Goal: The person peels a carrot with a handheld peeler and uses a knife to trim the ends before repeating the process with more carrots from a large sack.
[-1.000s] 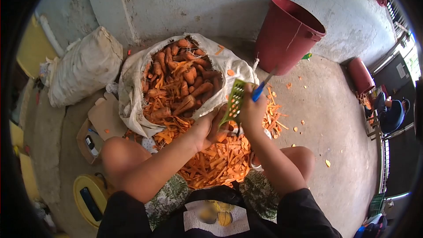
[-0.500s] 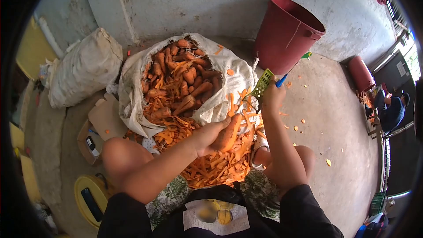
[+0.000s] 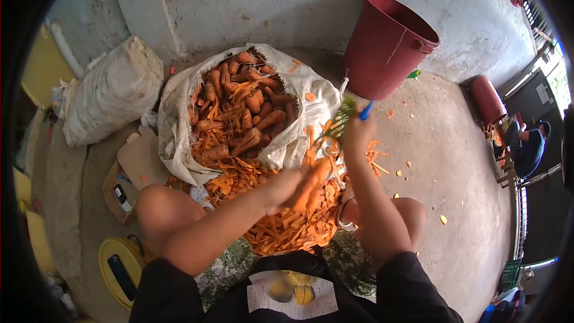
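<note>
Your left hand (image 3: 280, 190) wraps carrot (image 3: 315, 179), long axis slanting away, tip up-right; your right hand (image 3: 357, 136) fisted round peeler (image 3: 339, 117).

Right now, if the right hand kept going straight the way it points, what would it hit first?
Probably the red bucket, just beyond the right hand and its peeler. Depth is unclear, so maybe the sack edge.

An orange carrot (image 3: 315, 180), a green peeler (image 3: 338, 117) with blue handle, orange peelings (image 3: 287, 227), off-white sack (image 3: 179, 125), maroon bucket (image 3: 382, 48), green leaf-print shorts (image 3: 230, 263), grey concrete floor (image 3: 454, 161).
</note>
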### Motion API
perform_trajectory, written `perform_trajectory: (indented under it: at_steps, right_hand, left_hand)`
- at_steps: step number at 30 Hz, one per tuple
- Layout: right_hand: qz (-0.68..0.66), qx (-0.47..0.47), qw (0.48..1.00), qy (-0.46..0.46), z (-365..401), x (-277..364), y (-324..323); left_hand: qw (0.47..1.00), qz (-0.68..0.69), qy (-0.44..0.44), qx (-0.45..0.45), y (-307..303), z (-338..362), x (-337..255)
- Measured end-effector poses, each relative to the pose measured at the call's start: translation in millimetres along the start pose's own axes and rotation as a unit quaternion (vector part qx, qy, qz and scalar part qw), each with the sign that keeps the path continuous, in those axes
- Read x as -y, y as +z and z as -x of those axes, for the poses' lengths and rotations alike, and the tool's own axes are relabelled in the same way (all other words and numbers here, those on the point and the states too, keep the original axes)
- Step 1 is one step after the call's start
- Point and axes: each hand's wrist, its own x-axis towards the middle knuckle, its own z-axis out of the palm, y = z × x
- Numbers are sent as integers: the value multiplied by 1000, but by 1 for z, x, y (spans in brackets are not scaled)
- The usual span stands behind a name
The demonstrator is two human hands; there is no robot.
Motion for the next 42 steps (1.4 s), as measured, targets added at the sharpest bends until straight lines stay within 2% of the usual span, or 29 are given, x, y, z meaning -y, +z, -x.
perform_trajectory:
  at_steps: [1,2,4,6,8,10,12,13,17,19,20,21,22,24,26,27,30,31,32,33,34,37,40,42]
  right_hand:
    - [47,-35,997,47,-20,-13,-6]
    - [46,-37,997,48,-28,-13,-11]
    - [-102,-51,989,96,-34,-9,-17]
    - [-61,10,995,77,-14,12,-17]
    - [-112,75,986,94,13,31,-11]
    - [-108,128,981,103,40,50,-10]
    - [-80,162,983,42,63,59,-9]
    - [-32,156,987,-7,69,52,-8]
    - [-10,145,989,18,63,45,-5]
    - [-22,58,998,26,38,28,0]
    - [22,47,998,44,12,5,-2]
    - [10,-18,1000,17,-7,-8,-5]
    - [36,-51,996,67,-19,-9,-10]
    - [-112,-44,988,93,-27,-10,-14]
    - [-89,7,993,77,-8,14,-17]
    - [-107,25,989,102,4,26,-14]
    - [-147,133,976,93,40,50,-13]
    - [-135,135,979,63,51,53,-10]
    - [-124,137,982,34,60,55,-9]
    - [-78,164,983,16,65,57,-11]
    - [1,143,989,-48,69,51,-9]
    - [38,149,987,-40,66,50,-8]
    - [17,133,991,3,50,40,-2]
    - [24,60,997,50,19,12,0]
  left_hand:
    - [1000,13,4,-26,5,-3,8]
    - [1000,10,3,-26,0,-6,9]
    - [997,83,2,0,-12,-10,11]
    - [995,100,17,12,-17,-13,8]
    - [991,127,40,-9,-16,-11,4]
    - [985,170,35,10,-27,-21,13]
    - [974,214,55,54,-30,-24,15]
    - [974,214,54,54,-28,-24,16]
    - [980,193,55,1,-25,-23,15]
    - [992,113,30,40,-26,-25,15]
    - [992,112,28,41,-18,-21,14]
    - [994,111,2,9,-6,-12,12]
    - [993,110,-23,-26,0,-7,11]
    - [997,73,-9,-15,-4,-6,8]
    - [987,161,23,-5,0,-3,-5]
    - [986,163,22,-30,-1,-6,-7]
    - [983,180,13,-31,-27,-25,9]
    - [979,200,20,16,-33,-30,8]
    - [979,200,19,16,-35,-32,12]
    - [980,195,29,-22,-31,-30,11]
    - [979,190,39,-59,-24,-25,8]
    - [982,177,54,-34,-20,-23,9]
    - [991,126,54,-15,-28,-28,10]
    - [995,88,48,-7,-24,-24,10]
